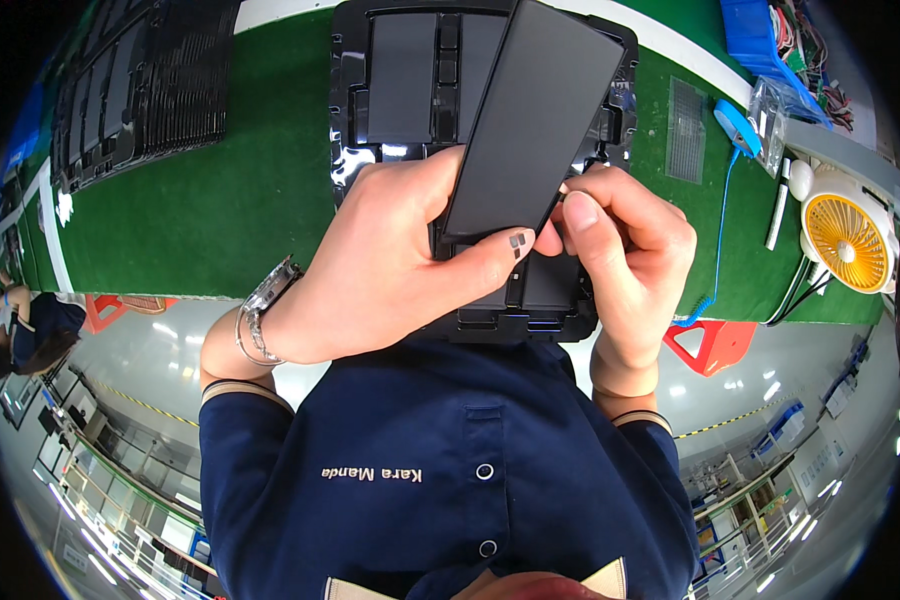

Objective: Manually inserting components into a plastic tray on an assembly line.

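My left hand point(390, 245) grips a flat black panel like a phone screen point(535, 120), tilted with its top leaning right, above a black plastic tray point(350, 75). The thumb lies across the panel's lower end, and the other fingers are hidden behind it. Several small dark squares point(518, 241) sit on the left thumb near its tip. At the panel's lower right edge, my right hand point(625, 235) has thumb and forefinger pinched together; whatever is between them is too small to make out. Similar dark panels point(402, 80) lie in the tray's compartments.
A stack of black trays point(150, 90) stands on the green mat point(270, 150) at far left. To the right are a mesh sheet point(686, 130), a blue coiled cord point(722, 225), a white pen point(778, 210), a yellow and white fan point(846, 240) and a blue bin point(770, 45) of wires.
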`<state>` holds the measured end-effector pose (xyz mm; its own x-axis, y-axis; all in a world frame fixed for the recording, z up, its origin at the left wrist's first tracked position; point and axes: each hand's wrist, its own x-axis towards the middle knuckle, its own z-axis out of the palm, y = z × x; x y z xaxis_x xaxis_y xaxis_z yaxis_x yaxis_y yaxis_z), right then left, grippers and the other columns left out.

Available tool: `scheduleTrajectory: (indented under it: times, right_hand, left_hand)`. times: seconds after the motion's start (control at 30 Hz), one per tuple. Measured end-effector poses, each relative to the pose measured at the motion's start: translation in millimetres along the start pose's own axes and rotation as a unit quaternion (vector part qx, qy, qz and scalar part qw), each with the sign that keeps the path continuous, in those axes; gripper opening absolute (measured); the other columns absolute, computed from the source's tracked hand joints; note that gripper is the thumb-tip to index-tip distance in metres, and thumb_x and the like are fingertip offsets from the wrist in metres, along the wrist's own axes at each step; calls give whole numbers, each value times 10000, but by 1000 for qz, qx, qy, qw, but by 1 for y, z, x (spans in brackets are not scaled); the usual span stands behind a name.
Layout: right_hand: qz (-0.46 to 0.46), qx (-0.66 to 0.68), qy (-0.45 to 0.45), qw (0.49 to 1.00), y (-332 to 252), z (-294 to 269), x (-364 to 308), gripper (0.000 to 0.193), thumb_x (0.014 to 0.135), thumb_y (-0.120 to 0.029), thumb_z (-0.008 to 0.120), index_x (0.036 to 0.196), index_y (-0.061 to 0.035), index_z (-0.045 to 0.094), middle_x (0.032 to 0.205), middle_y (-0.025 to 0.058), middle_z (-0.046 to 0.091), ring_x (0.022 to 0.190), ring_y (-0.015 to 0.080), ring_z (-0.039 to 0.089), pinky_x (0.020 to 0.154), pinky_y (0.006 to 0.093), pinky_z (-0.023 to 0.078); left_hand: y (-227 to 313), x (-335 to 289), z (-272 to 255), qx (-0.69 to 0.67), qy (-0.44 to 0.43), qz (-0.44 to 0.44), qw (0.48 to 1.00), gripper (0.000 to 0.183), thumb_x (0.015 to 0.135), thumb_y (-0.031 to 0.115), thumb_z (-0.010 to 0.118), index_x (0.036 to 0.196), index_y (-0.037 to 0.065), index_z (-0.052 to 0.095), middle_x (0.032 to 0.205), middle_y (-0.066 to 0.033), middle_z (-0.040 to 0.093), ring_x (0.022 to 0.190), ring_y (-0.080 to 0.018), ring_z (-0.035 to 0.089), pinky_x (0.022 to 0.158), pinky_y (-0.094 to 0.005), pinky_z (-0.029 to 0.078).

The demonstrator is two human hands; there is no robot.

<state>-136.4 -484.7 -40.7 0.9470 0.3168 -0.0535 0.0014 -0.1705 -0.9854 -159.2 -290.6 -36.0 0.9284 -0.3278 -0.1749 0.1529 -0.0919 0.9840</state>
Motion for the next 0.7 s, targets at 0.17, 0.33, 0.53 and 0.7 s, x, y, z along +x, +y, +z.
scheduleTrajectory:
  times: [0.17,0.33,0.53,0.7]
  right_hand:
    - [18,-15,1,1000,-1,0,0,131,902,-87,643,815,8,668,669,23,652,579,54,538,514,214,393]
    - [68,-61,24,996,7,-7,2,164,887,-138,693,849,14,645,632,-44,545,568,-2,412,504,170,304]
    - [44,16,116,992,10,-25,-5,153,932,-138,632,898,9,655,669,-76,511,581,-8,360,512,179,254]
    - [40,35,136,989,11,-32,-8,176,946,-147,613,892,14,656,662,-57,501,599,9,383,529,184,268]
  left_hand:
    - [2,0,0,28,-3,2,1000,255,887,-18,617,1142,-34,600,965,-78,701,936,-118,661,837,-257,521]
    - [-1,1,-3,-61,-11,-37,997,219,923,11,576,1137,-34,598,946,-104,696,933,-156,671,841,-265,518]
    - [-3,22,-6,-75,-33,-52,995,241,972,130,495,1136,-7,607,915,-42,674,799,-109,582,740,-278,476]
    - [-17,53,-4,92,-42,-92,991,340,981,189,480,1250,11,589,781,22,571,612,-78,404,603,-229,384]
